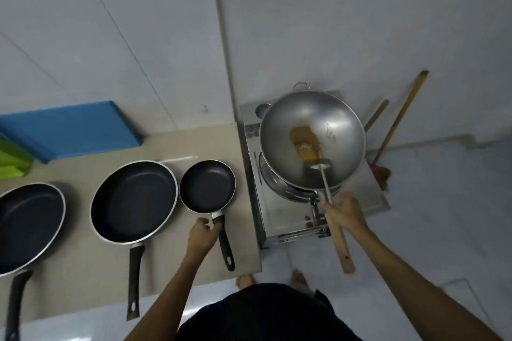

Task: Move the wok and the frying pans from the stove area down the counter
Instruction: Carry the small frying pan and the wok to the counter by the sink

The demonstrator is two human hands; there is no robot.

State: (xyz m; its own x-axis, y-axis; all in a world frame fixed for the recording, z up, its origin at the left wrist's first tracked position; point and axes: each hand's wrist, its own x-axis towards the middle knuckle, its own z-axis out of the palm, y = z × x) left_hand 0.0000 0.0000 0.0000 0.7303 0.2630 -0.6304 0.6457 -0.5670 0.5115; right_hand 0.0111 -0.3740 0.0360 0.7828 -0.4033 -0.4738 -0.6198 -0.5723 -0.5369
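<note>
A steel wok (313, 119) with brown residue sits on the single-burner stove (279, 219) at the right. A spatula (336, 232) with a wooden handle rests in it, and my right hand (345, 212) is closed around the spatula's shaft at the wok's near rim. Three black non-stick frying pans stand in a row on the beige counter (246, 255): a small pan (207, 186) beside the stove, a medium pan (134, 201), and a large pan (27, 225) at the left edge. My left hand (203, 234) curls around the top of the small pan's handle.
A blue board (69, 130) leans against the wall behind the counter, with a green object (11, 158) beside it. A thin white stick (177, 158) lies behind the medium pan. Broom handles (399, 124) lean on the wall right of the stove. My bare feet stand on the tiled floor.
</note>
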